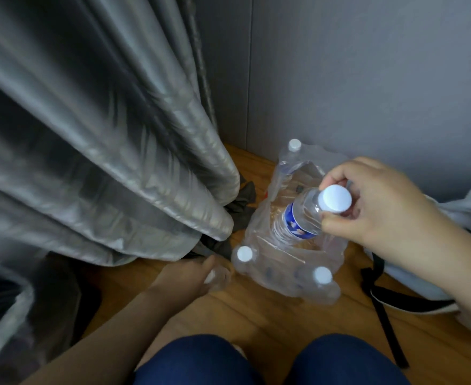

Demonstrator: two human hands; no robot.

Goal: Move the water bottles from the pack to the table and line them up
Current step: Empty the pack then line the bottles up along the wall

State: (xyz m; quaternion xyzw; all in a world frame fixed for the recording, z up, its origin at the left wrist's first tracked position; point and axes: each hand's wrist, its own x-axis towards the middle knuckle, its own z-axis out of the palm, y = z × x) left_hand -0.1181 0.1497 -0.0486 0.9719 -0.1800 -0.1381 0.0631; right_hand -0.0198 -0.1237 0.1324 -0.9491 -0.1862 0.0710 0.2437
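A clear shrink-wrapped pack (284, 273) of water bottles stands on the wooden floor, its top torn open. My right hand (373, 207) grips the neck of a water bottle (298, 218) with a white cap and blue label, tilted and partly lifted above the pack's opening. My left hand (201, 273) pinches the loose plastic wrap at the pack's lower left corner. Three white-capped bottles remain visible in the pack: one at the back (294, 145), one at the front left (244, 254) and one at the front right (322, 274). No table is in view.
A grey curtain (103, 134) hangs at the left, touching the floor beside the pack. A grey wall (367, 79) stands behind. A pale bag with black straps (387, 301) lies at the right. My knees in blue trousers (201, 362) are at the bottom.
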